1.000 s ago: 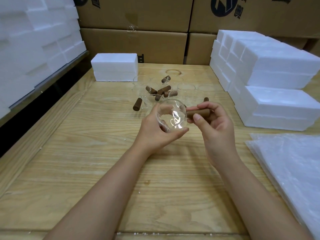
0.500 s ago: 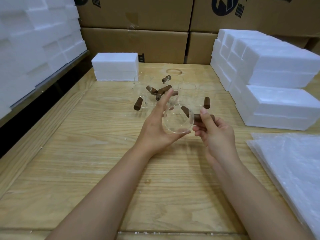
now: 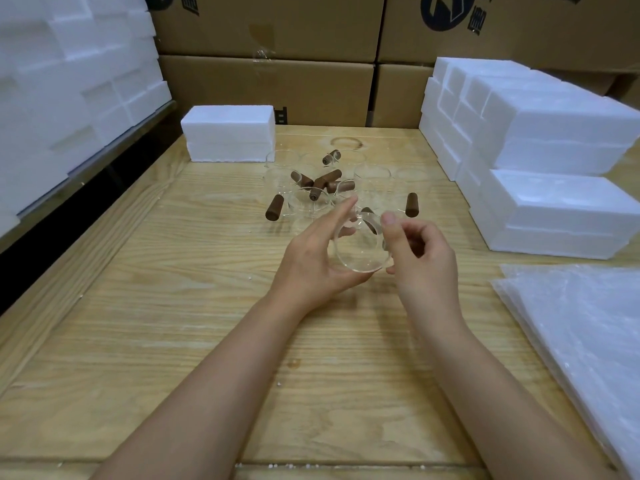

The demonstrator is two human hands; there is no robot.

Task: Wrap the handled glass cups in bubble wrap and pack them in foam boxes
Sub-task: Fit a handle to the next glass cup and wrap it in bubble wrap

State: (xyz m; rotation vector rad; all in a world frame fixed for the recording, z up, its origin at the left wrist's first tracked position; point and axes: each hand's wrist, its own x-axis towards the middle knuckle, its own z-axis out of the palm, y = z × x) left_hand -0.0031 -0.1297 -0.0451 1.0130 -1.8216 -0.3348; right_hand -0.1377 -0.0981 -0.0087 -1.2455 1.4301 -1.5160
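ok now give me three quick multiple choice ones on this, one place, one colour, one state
1. Where on the table does the wrap lie?
A) far left
B) near right
C) far middle

2. What colour are the handles of the standing cups?
A) white
B) blue
C) brown

3. The cup in the left hand is:
A) bare
B) wrapped
C) boxed

Key:
1 B, the clear sheets are stacked at the near right edge.
2 C, every handle in the cluster is brown.
3 A, clear glass shows with nothing round it.
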